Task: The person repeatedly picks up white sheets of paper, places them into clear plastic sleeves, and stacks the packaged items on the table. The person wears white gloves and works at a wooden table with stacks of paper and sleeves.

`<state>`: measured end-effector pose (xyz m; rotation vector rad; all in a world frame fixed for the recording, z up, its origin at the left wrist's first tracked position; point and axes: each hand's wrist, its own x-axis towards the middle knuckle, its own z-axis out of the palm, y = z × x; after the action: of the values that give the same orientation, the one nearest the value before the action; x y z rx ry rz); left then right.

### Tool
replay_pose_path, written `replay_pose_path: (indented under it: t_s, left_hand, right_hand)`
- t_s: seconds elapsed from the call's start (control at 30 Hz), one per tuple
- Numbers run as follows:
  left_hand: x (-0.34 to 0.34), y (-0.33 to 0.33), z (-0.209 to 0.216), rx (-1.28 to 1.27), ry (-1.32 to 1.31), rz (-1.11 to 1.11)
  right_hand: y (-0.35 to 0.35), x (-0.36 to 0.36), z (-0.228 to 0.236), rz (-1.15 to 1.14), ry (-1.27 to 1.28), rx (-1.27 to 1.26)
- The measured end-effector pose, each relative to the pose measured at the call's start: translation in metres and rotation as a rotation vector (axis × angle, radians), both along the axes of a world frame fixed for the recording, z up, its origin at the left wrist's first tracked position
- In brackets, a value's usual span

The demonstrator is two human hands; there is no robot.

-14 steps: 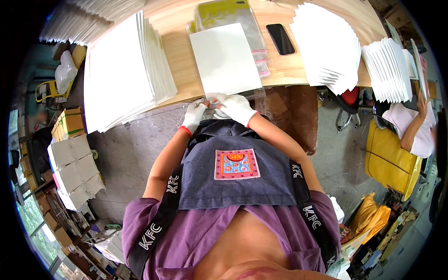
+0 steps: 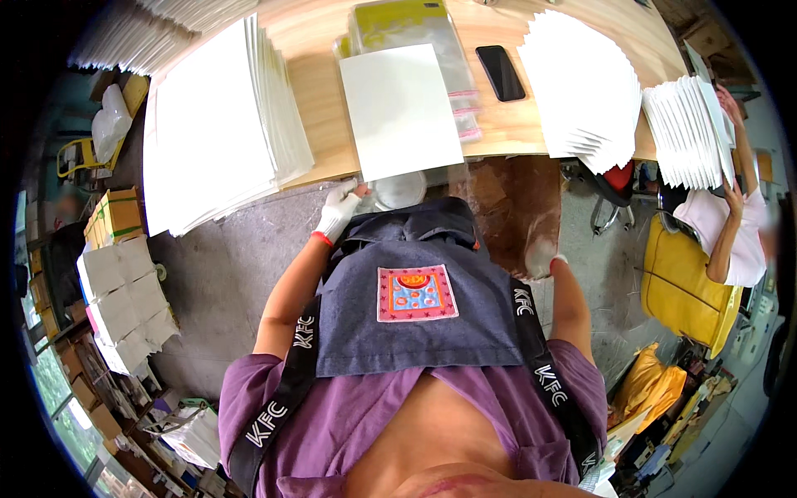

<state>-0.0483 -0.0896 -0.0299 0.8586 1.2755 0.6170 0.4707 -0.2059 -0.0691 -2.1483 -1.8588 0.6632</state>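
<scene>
My left hand (image 2: 339, 209), in a white glove with a red cuff and bare fingertips, is just below the table's front edge. Its fingers are bent together, and whatever they may hold cannot be made out. Close to those fingertips is a pale round object (image 2: 400, 191), partly hidden by my dark apron. Down at my right side, beside a brown box (image 2: 531, 199), my gloved right hand (image 2: 541, 259) is smeared by motion. A white sheet (image 2: 402, 109) lies on clear plastic bags (image 2: 452, 79) with a yellow-green printed end, at the table's front edge.
Tall white paper stacks (image 2: 207, 124) fill the table's left. A black phone (image 2: 501, 73) and fanned white sheets (image 2: 581, 91) lie to the right, with folded white pieces (image 2: 682, 133) beyond. At far right a co-worker's hand (image 2: 734, 199) handles papers near a yellow chair (image 2: 689, 282).
My hands have parted. The right one has swung down and right to my side; the left stays near the table edge, slightly lower. The co-worker's arms have shifted.
</scene>
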Motion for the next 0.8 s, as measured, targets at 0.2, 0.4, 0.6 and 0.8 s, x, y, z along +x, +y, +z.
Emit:
replay_pose_path:
  t_s: [0.2,0.4,0.6,0.8]
  left_hand:
    - [-0.002,-0.017,0.035,0.549,0.91,-0.154]
    - [0.021,0.01,0.028,1.256,0.779,-0.282]
    - [0.012,0.004,0.029,0.955,0.654,-0.089]
    - [0.038,-0.008,0.039,0.095,-0.373,0.747]
  right_hand:
    - [0.023,-0.085,0.063,0.203,-0.152,-0.548]
    - [0.113,-0.19,0.127,0.502,-0.189,0.43]
    - [0.14,-0.182,0.083,0.268,0.108,0.379]
    - [0.132,-0.186,0.065,-0.384,0.784,-0.127]
